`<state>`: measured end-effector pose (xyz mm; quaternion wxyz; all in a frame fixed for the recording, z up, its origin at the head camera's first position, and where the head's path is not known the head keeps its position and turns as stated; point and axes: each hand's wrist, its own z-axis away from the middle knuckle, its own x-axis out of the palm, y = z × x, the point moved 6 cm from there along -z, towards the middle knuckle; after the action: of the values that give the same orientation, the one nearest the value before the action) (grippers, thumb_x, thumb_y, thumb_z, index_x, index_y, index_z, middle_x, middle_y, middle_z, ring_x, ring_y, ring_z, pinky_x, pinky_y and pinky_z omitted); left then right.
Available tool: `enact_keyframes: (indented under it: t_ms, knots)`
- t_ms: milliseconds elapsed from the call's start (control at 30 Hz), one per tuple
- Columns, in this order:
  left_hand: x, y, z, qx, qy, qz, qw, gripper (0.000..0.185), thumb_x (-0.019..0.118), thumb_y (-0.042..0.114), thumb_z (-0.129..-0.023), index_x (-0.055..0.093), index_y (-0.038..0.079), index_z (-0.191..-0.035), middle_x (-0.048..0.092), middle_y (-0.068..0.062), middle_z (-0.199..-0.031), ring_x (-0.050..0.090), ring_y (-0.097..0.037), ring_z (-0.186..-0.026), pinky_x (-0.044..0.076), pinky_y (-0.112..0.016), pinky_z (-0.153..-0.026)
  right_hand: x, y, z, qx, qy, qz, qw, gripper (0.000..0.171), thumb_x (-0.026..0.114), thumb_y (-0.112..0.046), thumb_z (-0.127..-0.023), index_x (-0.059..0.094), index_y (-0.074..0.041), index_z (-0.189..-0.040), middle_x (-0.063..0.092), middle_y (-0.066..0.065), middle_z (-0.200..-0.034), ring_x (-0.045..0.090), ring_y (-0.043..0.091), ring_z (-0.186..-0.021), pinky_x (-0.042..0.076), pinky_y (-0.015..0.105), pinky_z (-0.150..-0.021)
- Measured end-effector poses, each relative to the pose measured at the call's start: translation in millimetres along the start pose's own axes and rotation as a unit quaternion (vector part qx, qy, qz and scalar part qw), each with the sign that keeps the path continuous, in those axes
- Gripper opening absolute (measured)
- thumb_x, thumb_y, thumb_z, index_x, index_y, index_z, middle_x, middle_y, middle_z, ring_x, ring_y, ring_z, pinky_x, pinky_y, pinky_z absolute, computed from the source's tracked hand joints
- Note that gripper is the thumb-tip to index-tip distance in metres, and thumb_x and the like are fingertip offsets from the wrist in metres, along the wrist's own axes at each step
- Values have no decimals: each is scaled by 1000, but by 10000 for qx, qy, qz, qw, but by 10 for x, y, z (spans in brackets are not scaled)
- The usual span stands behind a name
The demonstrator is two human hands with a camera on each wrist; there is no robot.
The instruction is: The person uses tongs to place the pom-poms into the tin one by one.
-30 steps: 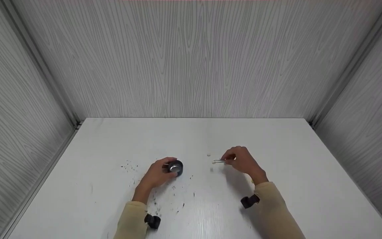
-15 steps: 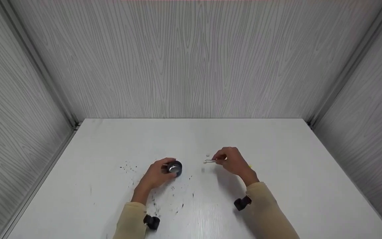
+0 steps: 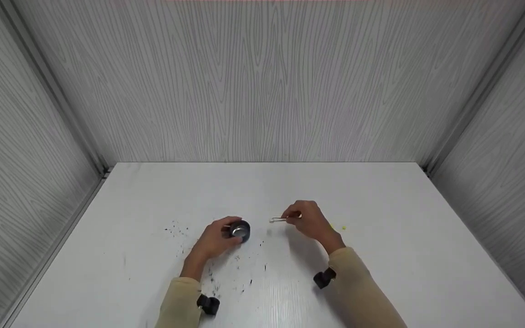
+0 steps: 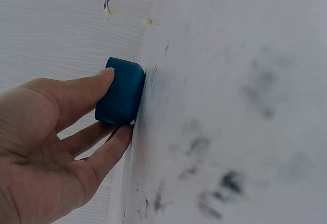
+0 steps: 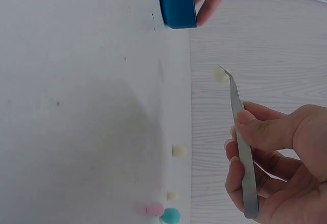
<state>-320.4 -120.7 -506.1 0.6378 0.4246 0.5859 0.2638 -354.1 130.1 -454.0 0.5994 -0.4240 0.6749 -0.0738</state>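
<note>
My left hand (image 3: 214, 240) holds a small cup (image 4: 121, 91), blue outside and shiny metal inside, with thumb and fingers around its sides. It stands on the white tabletop, its opening turned up in the head view. To the right of it, my right hand (image 3: 310, 222) pinches silver tweezers (image 5: 247, 168) with bent tips. Between those tips is a pale yellow pompom (image 5: 219, 75), held above the table and apart from the cup.
Beyond the right hand lie pale pompoms (image 5: 179, 151), a pink pompom (image 5: 155, 209) and a teal pompom (image 5: 170, 216). A yellow one (image 3: 343, 227) shows beside the right wrist. Dark smudges (image 4: 232, 182) mark the tabletop near the left hand. Wood-grain panels (image 3: 262, 82) enclose the table.
My right hand has moved left toward the cup, carrying the tweezers and the pale pompom. Yellow pompoms have come into view behind its wrist. My left hand and the cup have stayed put.
</note>
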Motion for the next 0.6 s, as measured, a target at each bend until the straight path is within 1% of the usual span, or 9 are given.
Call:
enact_keyframes:
  t_ms: [67,333,500,600]
  knots:
    - [7,-4,-4,-39,6,4,10000,53,76,5,-92,60,6,-142,63,-21,-139,62,-42,-127,49,-57,-110,23,-16,-13,3,-11,39,10000,15,74,5,-90,82,-6,-94,72,9,-87,65,16,-82,55,31,-74]
    - [11,9,7,20,22,-30,10000,52,76,5,-91,60,4,-141,63,-21,-140,61,-43,-128,48,-58,-110,116,-82,-36,-96,-42,92,9999,15,73,6,-89,83,-6,-94,72,10,-86,64,17,-80,55,33,-72]
    - [0,12,11,-69,60,-43,9999,52,76,5,-91,61,6,-141,62,-21,-141,61,-43,-129,47,-59,-112,159,-108,-68,-19,-121,35,9999,15,73,5,-89,83,-6,-94,73,10,-87,62,14,-79,53,30,-72]
    - [7,11,5,-131,80,-15,9999,53,76,5,-91,61,7,-142,63,-20,-141,61,-42,-129,47,-57,-112,179,-124,-83,-81,-124,11,9999,16,73,6,-89,83,-6,-94,73,10,-87,61,14,-79,52,28,-71]
